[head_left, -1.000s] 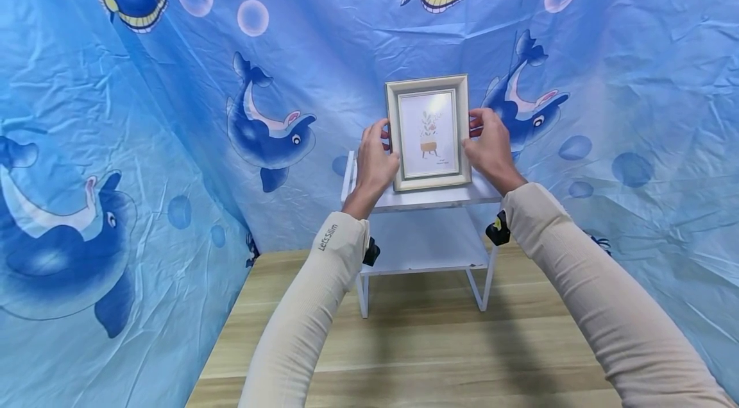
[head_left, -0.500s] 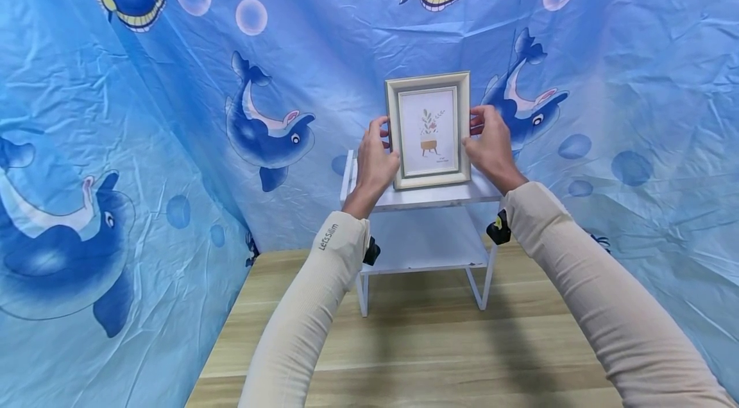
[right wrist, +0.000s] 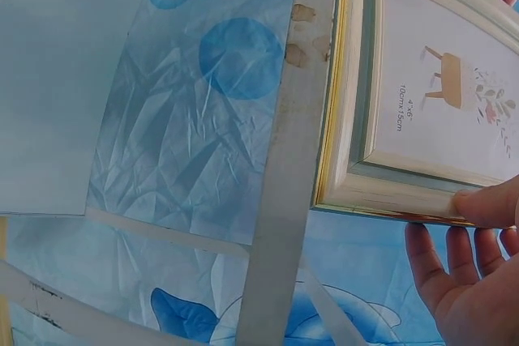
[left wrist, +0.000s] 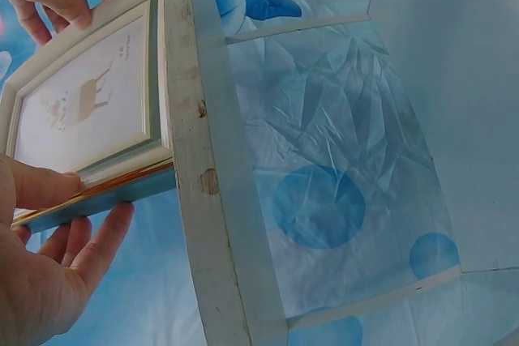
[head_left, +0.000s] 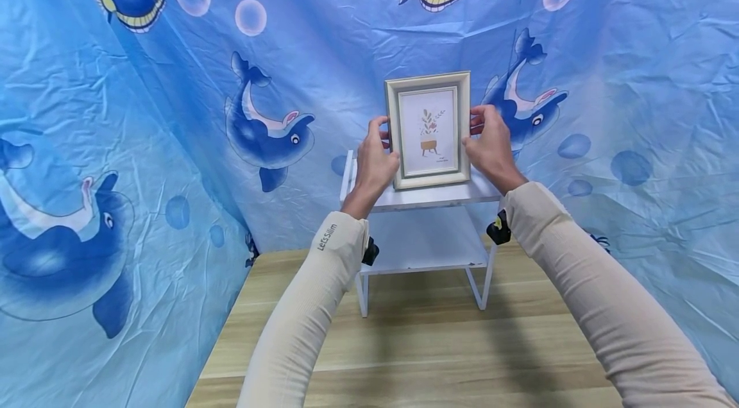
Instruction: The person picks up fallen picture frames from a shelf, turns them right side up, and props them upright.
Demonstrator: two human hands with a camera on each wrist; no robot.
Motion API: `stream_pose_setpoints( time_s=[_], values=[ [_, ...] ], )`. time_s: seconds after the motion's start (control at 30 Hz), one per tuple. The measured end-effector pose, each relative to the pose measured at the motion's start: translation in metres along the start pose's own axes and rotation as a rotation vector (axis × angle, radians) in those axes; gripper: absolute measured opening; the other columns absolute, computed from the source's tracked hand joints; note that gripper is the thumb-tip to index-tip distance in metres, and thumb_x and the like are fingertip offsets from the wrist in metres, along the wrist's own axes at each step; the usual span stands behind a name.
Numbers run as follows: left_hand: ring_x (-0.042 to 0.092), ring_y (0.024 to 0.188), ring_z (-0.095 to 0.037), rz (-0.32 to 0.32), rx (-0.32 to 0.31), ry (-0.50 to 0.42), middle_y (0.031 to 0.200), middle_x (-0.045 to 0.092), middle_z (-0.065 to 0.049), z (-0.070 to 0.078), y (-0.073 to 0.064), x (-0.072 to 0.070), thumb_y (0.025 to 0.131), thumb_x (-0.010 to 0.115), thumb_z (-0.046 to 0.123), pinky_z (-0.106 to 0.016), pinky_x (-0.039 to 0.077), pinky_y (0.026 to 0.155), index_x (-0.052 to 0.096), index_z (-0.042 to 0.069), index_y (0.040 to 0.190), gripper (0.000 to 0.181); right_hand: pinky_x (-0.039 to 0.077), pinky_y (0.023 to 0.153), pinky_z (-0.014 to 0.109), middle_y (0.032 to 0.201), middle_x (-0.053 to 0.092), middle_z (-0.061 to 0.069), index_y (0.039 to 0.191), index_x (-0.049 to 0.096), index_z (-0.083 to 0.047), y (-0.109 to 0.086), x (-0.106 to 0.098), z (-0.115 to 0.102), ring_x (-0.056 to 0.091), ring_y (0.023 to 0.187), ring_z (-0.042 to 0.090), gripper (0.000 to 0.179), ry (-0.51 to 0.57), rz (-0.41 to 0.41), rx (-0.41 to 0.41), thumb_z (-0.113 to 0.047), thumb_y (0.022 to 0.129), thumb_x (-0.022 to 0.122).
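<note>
A cream picture frame (head_left: pixel 429 132) with a potted-plant print stands upright at the top board of a small white two-tier rack (head_left: pixel 427 238). My left hand (head_left: pixel 376 161) grips its left side, thumb on the front face and fingers along the edge. On the opposite side, my right hand (head_left: pixel 491 144) pinches the frame the same way. The left wrist view shows the thumb and fingers of the left hand (left wrist: pixel 57 241) around the frame's edge. In the right wrist view, the right hand (right wrist: pixel 478 257) holds the frame (right wrist: pixel 365 176) close against the rack's board edge.
The rack's lower shelf (head_left: pixel 424 241) lies below the hands. Its metal legs stand on a wood-patterned floor (head_left: pixel 427 357). A blue curtain (head_left: pixel 323 29) printed with dolphins, fish and bubbles hangs behind and on both sides. The rack's board edge (left wrist: pixel 199 151) has worn, chipped patches.
The glare on the print faded between the first frame and the second, as the frame's top edge shifted slightly. Both hands keep their hold in nearly the same place.
</note>
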State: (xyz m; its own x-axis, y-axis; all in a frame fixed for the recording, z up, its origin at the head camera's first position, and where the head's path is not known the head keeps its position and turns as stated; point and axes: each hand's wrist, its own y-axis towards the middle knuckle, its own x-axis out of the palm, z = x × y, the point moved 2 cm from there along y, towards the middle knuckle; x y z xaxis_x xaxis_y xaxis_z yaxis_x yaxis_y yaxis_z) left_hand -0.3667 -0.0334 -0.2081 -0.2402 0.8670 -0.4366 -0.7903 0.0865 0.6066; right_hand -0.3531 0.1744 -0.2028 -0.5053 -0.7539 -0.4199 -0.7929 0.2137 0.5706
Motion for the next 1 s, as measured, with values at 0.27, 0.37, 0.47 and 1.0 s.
stream_pose_setpoints(
  time_s=[0.27,0.37,0.47,1.0],
  values=[
    [0.060,0.105,-0.024,-0.019,0.031,0.000,0.119,0.062,-0.013,-0.001,-0.001,0.000,0.091,0.057,-0.008,-0.038,0.054,0.082,0.039,0.013,0.146,0.061,0.045,0.101,0.047,0.124,0.053,0.024,0.135,0.045,0.005,0.001,-0.001,0.001,0.054,0.114,0.037,0.051,0.001,0.035,-0.035,0.012,0.086,0.060],
    [0.060,0.105,-0.024,-0.023,0.041,0.003,0.119,0.062,-0.013,-0.001,-0.002,0.000,0.092,0.058,-0.007,-0.038,0.054,0.083,0.039,0.012,0.146,0.061,0.045,0.102,0.047,0.125,0.053,0.024,0.136,0.045,0.004,0.001,-0.001,0.002,0.054,0.114,0.037,0.051,-0.003,0.030,-0.030,0.011,0.087,0.060],
    [0.060,0.104,-0.024,-0.024,0.044,0.001,0.118,0.061,-0.013,-0.002,-0.002,0.000,0.092,0.058,-0.007,-0.038,0.054,0.083,0.039,0.012,0.146,0.061,0.045,0.102,0.047,0.125,0.053,0.024,0.136,0.045,0.004,0.001,0.001,0.003,0.054,0.115,0.037,0.051,-0.003,0.027,-0.032,0.011,0.088,0.060],
    [0.059,0.105,-0.023,-0.032,0.026,-0.008,0.119,0.061,-0.012,-0.003,-0.003,-0.002,0.092,0.058,-0.007,-0.035,0.053,0.080,0.038,0.013,0.148,0.063,0.040,0.099,0.046,0.128,0.051,0.022,0.134,0.052,0.002,0.005,-0.003,-0.016,0.048,0.117,0.035,0.044,-0.149,0.212,-0.204,-0.015,0.095,0.061]
  ],
)
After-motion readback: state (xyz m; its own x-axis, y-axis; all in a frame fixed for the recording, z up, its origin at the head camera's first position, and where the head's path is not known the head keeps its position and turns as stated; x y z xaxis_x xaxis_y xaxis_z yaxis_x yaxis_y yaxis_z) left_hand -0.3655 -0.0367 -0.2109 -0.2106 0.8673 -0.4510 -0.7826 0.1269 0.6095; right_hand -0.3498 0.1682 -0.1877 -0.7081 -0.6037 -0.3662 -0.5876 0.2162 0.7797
